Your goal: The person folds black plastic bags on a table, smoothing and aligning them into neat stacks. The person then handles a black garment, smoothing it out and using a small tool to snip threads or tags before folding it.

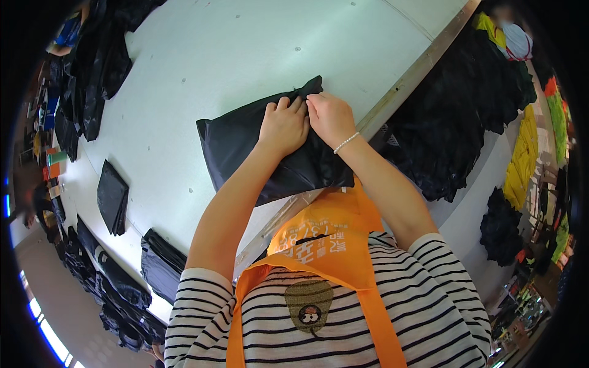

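Note:
A folded black garment (236, 144) of smooth, slightly shiny fabric lies on the white table in front of me, its near edge close to my apron. My left hand (285, 127) rests on its upper part, palm down, fingers a little bent and apart near the far edge. Right beside it, my right hand (331, 119) is closed, pinching the fabric at the far right corner, where it bunches up to a point. The fingertips of the right hand are partly hidden by the hand itself.
The white table (233, 55) has a metal edge (417, 70) on the right. Beyond that edge hangs a large heap of black fabric (442, 129), with yellow cloth (521, 159) further right. Folded black pieces (113, 197) and black piles (92, 67) lie left. Other people are at the margins.

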`<action>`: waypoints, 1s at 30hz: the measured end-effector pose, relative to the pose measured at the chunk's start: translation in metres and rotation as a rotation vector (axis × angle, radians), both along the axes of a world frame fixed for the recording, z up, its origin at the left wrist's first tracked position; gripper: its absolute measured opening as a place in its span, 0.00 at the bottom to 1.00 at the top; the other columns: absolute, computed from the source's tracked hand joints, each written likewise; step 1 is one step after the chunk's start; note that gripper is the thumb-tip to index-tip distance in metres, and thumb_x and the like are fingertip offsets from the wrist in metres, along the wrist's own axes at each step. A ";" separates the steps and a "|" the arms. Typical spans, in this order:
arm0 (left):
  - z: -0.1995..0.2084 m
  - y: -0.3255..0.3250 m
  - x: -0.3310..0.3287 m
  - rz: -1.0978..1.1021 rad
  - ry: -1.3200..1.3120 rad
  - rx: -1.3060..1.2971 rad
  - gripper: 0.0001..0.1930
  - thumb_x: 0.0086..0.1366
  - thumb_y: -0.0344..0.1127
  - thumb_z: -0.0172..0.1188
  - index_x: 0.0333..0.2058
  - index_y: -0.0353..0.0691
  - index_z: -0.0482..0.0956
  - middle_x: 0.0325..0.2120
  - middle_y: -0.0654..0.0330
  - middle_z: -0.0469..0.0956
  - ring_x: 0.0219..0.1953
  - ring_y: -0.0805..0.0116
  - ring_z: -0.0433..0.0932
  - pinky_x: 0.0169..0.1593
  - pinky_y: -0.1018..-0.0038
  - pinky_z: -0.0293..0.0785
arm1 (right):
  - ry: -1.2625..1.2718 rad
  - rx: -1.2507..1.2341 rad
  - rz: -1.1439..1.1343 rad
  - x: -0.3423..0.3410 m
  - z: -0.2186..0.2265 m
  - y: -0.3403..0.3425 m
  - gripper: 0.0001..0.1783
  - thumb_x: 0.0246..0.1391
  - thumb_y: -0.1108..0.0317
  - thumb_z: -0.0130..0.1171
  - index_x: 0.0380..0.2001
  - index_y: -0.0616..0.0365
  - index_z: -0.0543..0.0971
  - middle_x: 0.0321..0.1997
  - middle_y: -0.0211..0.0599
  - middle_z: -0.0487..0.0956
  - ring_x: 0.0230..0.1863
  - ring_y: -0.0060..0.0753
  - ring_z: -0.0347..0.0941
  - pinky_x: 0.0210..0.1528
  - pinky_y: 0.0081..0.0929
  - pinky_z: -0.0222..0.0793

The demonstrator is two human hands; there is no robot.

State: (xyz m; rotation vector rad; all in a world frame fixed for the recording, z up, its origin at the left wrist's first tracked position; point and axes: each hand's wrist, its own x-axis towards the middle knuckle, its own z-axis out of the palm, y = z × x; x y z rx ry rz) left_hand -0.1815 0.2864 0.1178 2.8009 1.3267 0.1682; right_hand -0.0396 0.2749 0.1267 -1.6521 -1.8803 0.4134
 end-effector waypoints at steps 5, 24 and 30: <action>-0.011 0.004 0.008 0.197 0.018 0.055 0.20 0.62 0.45 0.48 0.48 0.41 0.75 0.51 0.62 0.74 0.48 0.61 0.70 0.46 0.63 0.66 | 0.052 -0.041 0.050 0.015 -0.008 0.001 0.08 0.53 0.68 0.53 0.35 0.56 0.77 0.32 0.42 0.77 0.35 0.50 0.74 0.36 0.41 0.71; -0.001 -0.040 0.060 0.175 0.008 0.050 0.23 0.56 0.48 0.58 0.45 0.38 0.75 0.51 0.50 0.69 0.59 0.54 0.62 0.60 0.46 0.54 | 0.122 -0.055 -0.062 0.050 -0.005 -0.049 0.07 0.54 0.68 0.53 0.28 0.60 0.73 0.27 0.49 0.76 0.31 0.55 0.73 0.34 0.44 0.69; 0.001 -0.028 0.051 0.120 -0.383 -0.262 0.16 0.52 0.36 0.59 0.39 0.35 0.77 0.46 0.47 0.73 0.54 0.50 0.67 0.59 0.57 0.60 | -0.100 -0.222 0.112 0.056 0.017 -0.049 0.05 0.52 0.70 0.52 0.29 0.61 0.71 0.28 0.47 0.76 0.33 0.53 0.73 0.35 0.43 0.70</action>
